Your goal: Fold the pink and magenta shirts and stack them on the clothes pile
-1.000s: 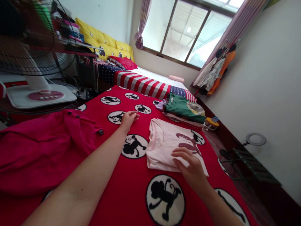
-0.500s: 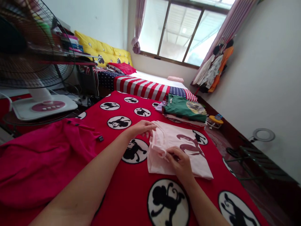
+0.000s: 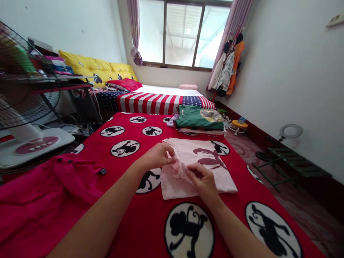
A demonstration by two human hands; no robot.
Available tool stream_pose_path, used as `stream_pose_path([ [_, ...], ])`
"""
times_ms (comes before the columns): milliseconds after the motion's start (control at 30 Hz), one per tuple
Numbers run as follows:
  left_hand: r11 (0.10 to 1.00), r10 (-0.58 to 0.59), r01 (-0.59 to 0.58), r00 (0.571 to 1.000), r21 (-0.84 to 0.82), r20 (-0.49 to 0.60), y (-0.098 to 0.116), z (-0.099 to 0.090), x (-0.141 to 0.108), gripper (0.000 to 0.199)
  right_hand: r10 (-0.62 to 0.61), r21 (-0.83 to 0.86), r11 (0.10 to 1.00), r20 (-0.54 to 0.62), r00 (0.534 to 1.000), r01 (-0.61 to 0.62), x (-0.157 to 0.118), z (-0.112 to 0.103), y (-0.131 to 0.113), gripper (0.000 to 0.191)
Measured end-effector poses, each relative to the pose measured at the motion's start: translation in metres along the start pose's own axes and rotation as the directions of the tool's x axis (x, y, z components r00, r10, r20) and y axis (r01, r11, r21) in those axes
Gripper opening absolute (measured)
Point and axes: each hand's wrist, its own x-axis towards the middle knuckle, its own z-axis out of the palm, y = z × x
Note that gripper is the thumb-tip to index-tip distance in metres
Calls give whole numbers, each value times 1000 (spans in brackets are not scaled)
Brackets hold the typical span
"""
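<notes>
The person's left hand (image 3: 157, 156) and right hand (image 3: 202, 180) both work on a pale pink T-shirt (image 3: 215, 179), which lies partly folded on a red blanket (image 3: 88, 168) with black monkey pictures in white circles. The T-shirt is near the middle of the blanket, just in front of the person. Each hand has a narrow grip: the fingers of both hands pinch a raised fold of the cloth, and the two hands are close together. Beyond the T-shirt, almost touching it, lies a stack of folded clothes (image 3: 199, 123) with a green T-shirt on the top. On the left side of the blanket lies a crumpled magenta garment (image 3: 34, 208), well apart from the right hand. Further left stands an electric fan (image 3: 34, 142).
</notes>
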Motion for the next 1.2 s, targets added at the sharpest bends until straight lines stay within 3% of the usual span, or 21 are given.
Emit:
stream_pose_path([
  [67,997,-70,72,996,34,-45,-1,-5,-1,10,0,1,1000,-14,1000,0,-1,0,-1,11],
  [133,994,-105,105,994,7,-16,3,-10,-4,14,-9,-1,1000,-39,999,9,-1,0,-1,10],
  [200,989,-104,117,987,-94,126,11,-15,-8,27,-23,-6,1000,-74,997,22,0,0,-1,9],
  [300,981,-18,82,940,-174,341,22,-16,-13,40,-32,-5,999,-116,993,32,0,1,0,9],
  [500,992,110,-91,960,-84,258,22,-1,-10,22,-40,22,999,-111,993,43,-1,-1,-1,8],
  [567,991,130,-108,928,-81,349,19,0,-9,14,-56,26,998,-57,997,57,-2,-2,-4,6],
  [667,997,71,-72,881,-16,467,15,-1,-9,9,-130,-10,991,89,987,132,-5,-5,-12,4],
  [767,996,-6,-40,846,75,534,12,-3,-11,9,-225,-81,963,285,932,257,-6,-9,-18,9],
  [867,1000,-5,-13,793,26,609,9,-6,-12,7,-229,-165,932,426,875,324,-7,-10,-20,17],
  [933,1000,-7,12,801,-4,599,7,-12,-12,10,-210,-215,915,466,860,340,-8,-9,-19,20],
  [1100,998,-38,55,900,-26,434,8,-31,-14,24,-212,-320,841,547,810,436,-7,-13,-24,19],
  [1200,1000,-11,17,913,-11,408,17,-38,-18,32,-161,-439,771,565,809,460,-4,-24,-28,24],
])
